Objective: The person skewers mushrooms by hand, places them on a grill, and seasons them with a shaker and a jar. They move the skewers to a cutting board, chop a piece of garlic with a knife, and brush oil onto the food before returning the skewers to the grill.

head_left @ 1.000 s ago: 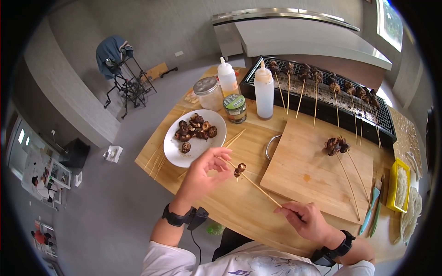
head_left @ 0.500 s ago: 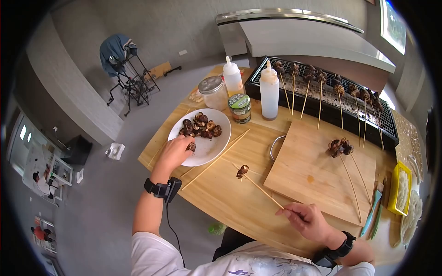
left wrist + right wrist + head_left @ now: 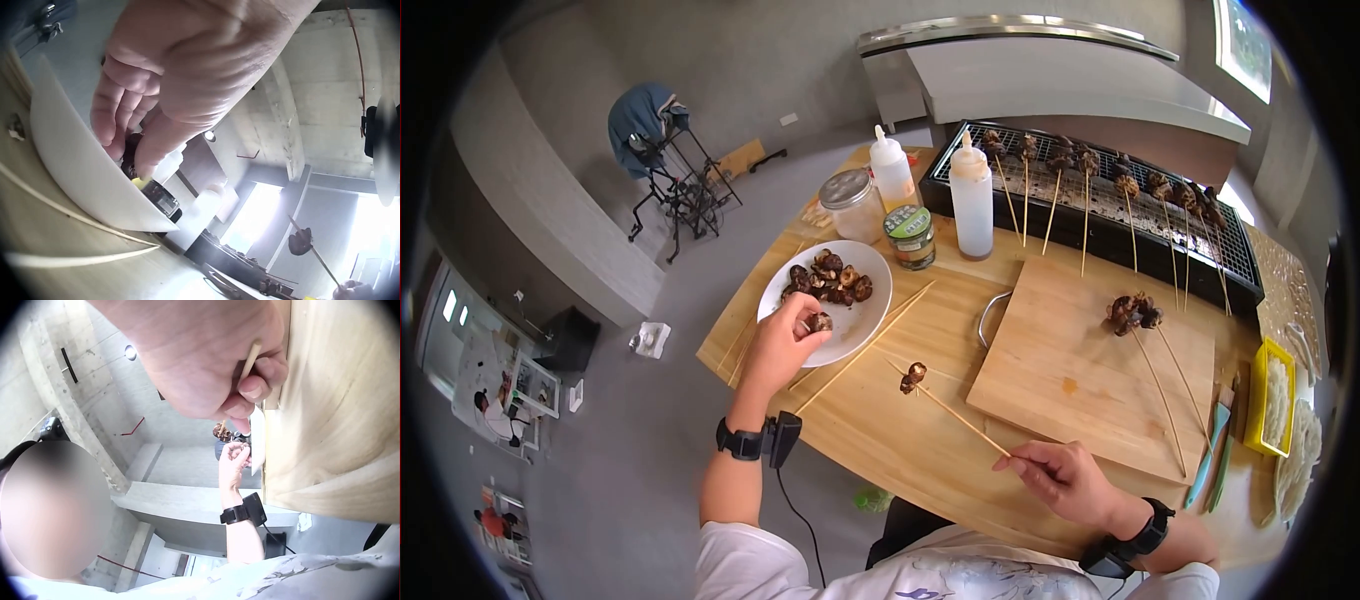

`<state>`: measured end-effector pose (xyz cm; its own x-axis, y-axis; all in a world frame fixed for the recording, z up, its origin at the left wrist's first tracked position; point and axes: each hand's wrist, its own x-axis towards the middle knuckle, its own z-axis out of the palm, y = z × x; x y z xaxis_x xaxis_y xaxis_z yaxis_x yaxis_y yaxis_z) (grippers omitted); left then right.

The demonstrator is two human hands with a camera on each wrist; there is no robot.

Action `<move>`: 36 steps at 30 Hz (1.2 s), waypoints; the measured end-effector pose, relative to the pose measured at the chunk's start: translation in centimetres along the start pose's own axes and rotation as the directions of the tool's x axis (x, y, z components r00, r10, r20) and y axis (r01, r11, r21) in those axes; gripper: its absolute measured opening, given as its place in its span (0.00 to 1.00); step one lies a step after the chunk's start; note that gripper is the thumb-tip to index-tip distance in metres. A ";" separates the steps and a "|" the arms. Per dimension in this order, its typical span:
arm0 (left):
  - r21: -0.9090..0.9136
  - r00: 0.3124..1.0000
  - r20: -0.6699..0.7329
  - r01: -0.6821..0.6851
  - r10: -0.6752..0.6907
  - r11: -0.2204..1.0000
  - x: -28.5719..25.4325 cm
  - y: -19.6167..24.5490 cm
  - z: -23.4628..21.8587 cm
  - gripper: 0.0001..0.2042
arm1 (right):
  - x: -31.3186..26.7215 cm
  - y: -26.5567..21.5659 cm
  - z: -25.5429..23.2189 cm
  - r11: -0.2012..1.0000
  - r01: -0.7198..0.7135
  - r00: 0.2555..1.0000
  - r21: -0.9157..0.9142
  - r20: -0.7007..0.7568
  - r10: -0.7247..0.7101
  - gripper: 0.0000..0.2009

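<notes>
My left hand (image 3: 775,345) is over the near-left rim of the white plate (image 3: 868,320), pinching a dark brown mushroom (image 3: 820,322) between thumb and fingers. In the left wrist view that mushroom (image 3: 130,153) shows between the fingertips. Several more browned mushrooms (image 3: 838,285) lie on the far part of the plate. My right hand (image 3: 1062,475) grips the lower end of a bamboo skewer (image 3: 962,418), which slants up to the left. A mushroom (image 3: 913,377) is threaded near its tip. The skewer's blunt end (image 3: 251,359) sticks out of the right fist.
On the cutting board (image 3: 1040,345) lie two mushroom skewers (image 3: 1135,314). Behind it, a black grill (image 3: 1100,210) carries several more. Two squeeze bottles (image 3: 972,205), a green-lidded jar (image 3: 911,240) and a glass jar (image 3: 852,205) stand beyond the plate. Loose skewers (image 3: 865,348) lie beside the plate.
My left hand has left the skewer's tip, reached left to the plate and picked up a mushroom, now raised slightly. The right hand keeps its grip on the skewer, nearly still.
</notes>
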<state>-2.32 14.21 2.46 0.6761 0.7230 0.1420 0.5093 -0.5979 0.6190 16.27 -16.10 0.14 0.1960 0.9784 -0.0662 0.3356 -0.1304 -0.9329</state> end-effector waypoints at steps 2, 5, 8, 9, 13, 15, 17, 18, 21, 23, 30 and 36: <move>-0.097 1.000 -0.015 -0.018 0.017 0.995 -1.0 0.8 0.8 0.17 | 0.0 -0.1 0.0 1.000 0.000 1.000 -0.013 0.009 0.000 0.06; -0.492 0.994 0.035 -0.076 0.107 0.868 -2.2 1.9 1.8 0.15 | 0.0 -0.3 0.0 1.000 0.010 1.000 0.017 0.003 -0.010 0.06; -0.628 0.990 0.105 -0.004 0.090 0.778 -2.8 3.2 2.2 0.16 | 0.0 -0.1 0.1 1.000 0.005 1.000 -0.005 0.011 -0.004 0.06; -0.639 0.987 0.122 0.000 0.102 0.769 -2.9 3.1 2.4 0.16 | 0.0 0.1 0.1 1.000 0.017 1.000 -0.005 0.011 -0.017 0.06; -0.621 0.987 0.133 0.009 0.093 0.784 -3.4 3.9 2.7 0.16 | 0.0 0.2 0.2 0.999 0.036 0.999 -0.018 0.008 -0.036 0.06; -0.582 0.988 0.119 -0.011 0.099 0.813 -3.6 4.1 2.9 0.17 | 0.0 0.2 0.3 0.999 0.035 0.999 -0.004 -0.003 -0.035 0.06; -0.565 0.989 0.111 -0.017 0.096 0.825 -3.7 4.0 3.1 0.16 | 0.0 0.2 0.3 0.999 0.033 0.999 0.010 -0.013 -0.033 0.06; -0.548 0.990 0.102 -0.023 0.094 0.836 -3.7 4.0 3.2 0.16 | 0.0 0.2 0.3 1.000 0.020 1.000 0.003 -0.013 -0.020 0.07; -0.468 0.990 0.053 -0.092 0.132 0.879 -3.7 4.1 3.5 0.16 | 0.0 0.1 0.2 1.000 0.005 1.000 -0.007 -0.008 -0.005 0.07; -0.433 0.988 0.036 -0.119 0.149 0.894 -3.7 4.0 3.6 0.16 | 0.0 0.1 0.2 1.000 0.003 1.000 -0.010 -0.003 -0.003 0.07; -0.342 0.981 0.003 -0.183 0.196 0.922 -3.8 4.2 3.5 0.16 | 0.1 0.0 0.2 1.000 -0.011 1.000 -0.027 -0.005 0.011 0.07; -0.141 0.957 -0.079 -0.289 0.280 0.947 -4.3 5.3 3.6 0.16 | 0.0 -0.1 0.2 0.999 -0.024 1.000 -0.027 -0.004 0.024 0.07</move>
<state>-0.58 6.71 2.31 0.7473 0.5518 0.3702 0.2119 -0.7259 0.6543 16.08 -16.03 0.19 0.2077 0.9743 -0.0875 0.3559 -0.1586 -0.9210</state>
